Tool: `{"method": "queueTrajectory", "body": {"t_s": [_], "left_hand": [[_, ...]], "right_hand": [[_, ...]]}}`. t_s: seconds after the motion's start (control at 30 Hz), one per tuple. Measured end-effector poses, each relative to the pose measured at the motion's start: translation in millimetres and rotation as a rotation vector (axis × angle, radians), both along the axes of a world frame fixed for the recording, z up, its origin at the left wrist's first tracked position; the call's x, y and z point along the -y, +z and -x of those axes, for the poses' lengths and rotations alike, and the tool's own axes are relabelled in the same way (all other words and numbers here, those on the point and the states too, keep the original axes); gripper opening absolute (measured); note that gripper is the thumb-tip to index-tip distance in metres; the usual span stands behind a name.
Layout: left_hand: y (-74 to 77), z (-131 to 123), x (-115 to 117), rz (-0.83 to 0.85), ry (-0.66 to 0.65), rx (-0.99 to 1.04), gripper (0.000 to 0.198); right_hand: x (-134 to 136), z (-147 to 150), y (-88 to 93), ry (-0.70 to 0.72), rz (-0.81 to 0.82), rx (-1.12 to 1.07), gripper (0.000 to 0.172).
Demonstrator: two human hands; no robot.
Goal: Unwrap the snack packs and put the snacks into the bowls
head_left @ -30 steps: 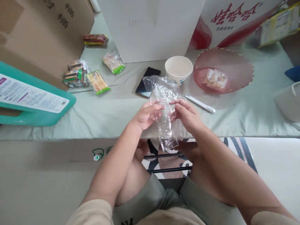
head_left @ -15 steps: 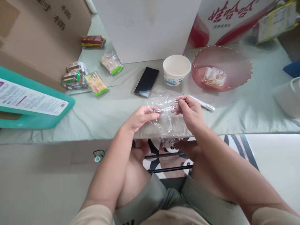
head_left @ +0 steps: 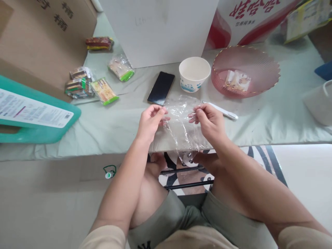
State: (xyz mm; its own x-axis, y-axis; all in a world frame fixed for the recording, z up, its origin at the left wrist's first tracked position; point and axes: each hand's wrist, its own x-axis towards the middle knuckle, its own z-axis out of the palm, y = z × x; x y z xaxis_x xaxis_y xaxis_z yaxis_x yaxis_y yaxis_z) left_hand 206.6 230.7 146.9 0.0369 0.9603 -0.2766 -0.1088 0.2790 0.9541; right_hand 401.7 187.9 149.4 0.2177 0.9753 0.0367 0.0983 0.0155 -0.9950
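Observation:
A clear, crinkled plastic bag [head_left: 181,126] is stretched between my two hands above the table's front edge, its lower end hanging past the edge. My left hand [head_left: 153,121] pinches its left side between thumb and finger. On the other side, my right hand [head_left: 207,119] grips the bag the same way. Just behind the bag lies a black phone [head_left: 161,88]. A white paper bowl [head_left: 194,74] with blue print stands upright beside the phone. Close to my right hand is a slim white pen-like object [head_left: 224,111], partly hidden by that hand.
A pink fluted bowl [head_left: 245,71] holds small wrapped packets. Wrapped snacks [head_left: 105,90] lie on the left, near a green jug [head_left: 38,110] and a cardboard box [head_left: 46,45]. A white box [head_left: 160,31] stands at the back, a white container [head_left: 319,103] at the right.
My left hand has moved left and slightly up, away from my right hand. The bag is now spread wider between them. The view has shifted slightly.

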Motion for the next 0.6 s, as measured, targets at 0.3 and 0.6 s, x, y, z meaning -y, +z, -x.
{"method": "queueTrajectory", "body": {"t_s": [0.3,0.6], "left_hand": [[-0.5,3,-10,-0.055,0.162,0.051,0.031],[2.6,6,-11,-0.044,0.198,0.130,0.039]], "right_hand": [[4,1,2.3,0.015,0.075,0.020,0.021],[2,1,-1.1,-0.019,0.044,-0.009,0.021]]}}
